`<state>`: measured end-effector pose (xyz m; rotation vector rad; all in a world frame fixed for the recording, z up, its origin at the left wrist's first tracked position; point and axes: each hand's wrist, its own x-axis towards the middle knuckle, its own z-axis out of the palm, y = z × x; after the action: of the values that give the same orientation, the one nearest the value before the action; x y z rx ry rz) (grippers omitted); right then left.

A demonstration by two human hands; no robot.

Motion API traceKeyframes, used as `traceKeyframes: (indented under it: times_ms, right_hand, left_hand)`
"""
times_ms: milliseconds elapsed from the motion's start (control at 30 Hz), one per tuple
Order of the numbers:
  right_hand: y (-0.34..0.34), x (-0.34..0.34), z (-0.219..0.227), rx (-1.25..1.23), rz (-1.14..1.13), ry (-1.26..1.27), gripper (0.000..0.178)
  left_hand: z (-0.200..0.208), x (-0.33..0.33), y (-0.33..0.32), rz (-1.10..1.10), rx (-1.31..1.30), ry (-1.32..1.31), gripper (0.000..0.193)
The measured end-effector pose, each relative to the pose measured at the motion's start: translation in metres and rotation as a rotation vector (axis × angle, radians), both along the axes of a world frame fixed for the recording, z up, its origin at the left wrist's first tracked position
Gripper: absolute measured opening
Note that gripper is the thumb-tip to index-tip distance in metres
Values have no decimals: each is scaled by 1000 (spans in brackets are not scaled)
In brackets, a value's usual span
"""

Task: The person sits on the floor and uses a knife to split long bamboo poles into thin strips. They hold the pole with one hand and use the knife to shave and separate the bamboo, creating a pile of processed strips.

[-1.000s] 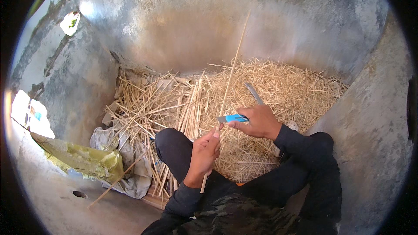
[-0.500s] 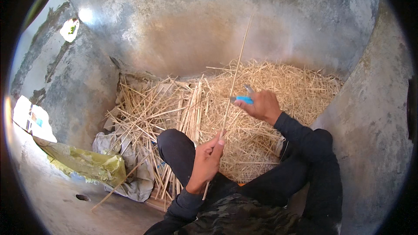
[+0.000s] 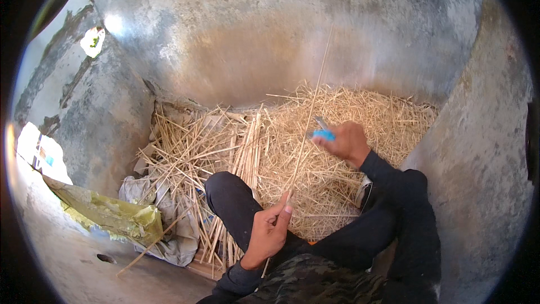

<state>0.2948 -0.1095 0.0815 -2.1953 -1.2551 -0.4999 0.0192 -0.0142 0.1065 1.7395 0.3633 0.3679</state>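
My left hand (image 3: 269, 236) is closed around the lower part of a long, thin bamboo strip (image 3: 311, 114), with the thumb pressed along it. The strip slants up and away toward the far wall, and its near end shows below the hand. My right hand (image 3: 350, 141) grips a small knife (image 3: 324, 134) with a bright blue handle, blurred by motion. The blade's metal shows beside the strip; whether it touches cannot be made out. Curled pale shavings (image 3: 382, 114) lie heaped beneath and beyond both hands.
Split bamboo strips (image 3: 183, 155) lie in a loose pile to the left. Beside them are a grey cloth (image 3: 183, 245) and a yellowish sheet (image 3: 132, 219). Concrete walls (image 3: 247, 39) enclose the space. My bent knees (image 3: 228, 197) flank the work.
My left hand has come slightly nearer to me, with the strip still held. My right hand and the knife have shifted a little right and nearer, away from the strip.
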Motion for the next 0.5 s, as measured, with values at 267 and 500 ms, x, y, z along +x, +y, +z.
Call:
traceKeyframes:
  times_ms: [267, 500]
  right_hand:
    - [-36, 109, 14, 81, -431, 104, 81]
    - [-102, 202, 19, 334, -758, 199, 85]
  left_hand:
    - [-8, -43, -11, -196, 190, 125, 34]
    - [-29, -64, -8, -137, 142, 40, 34]
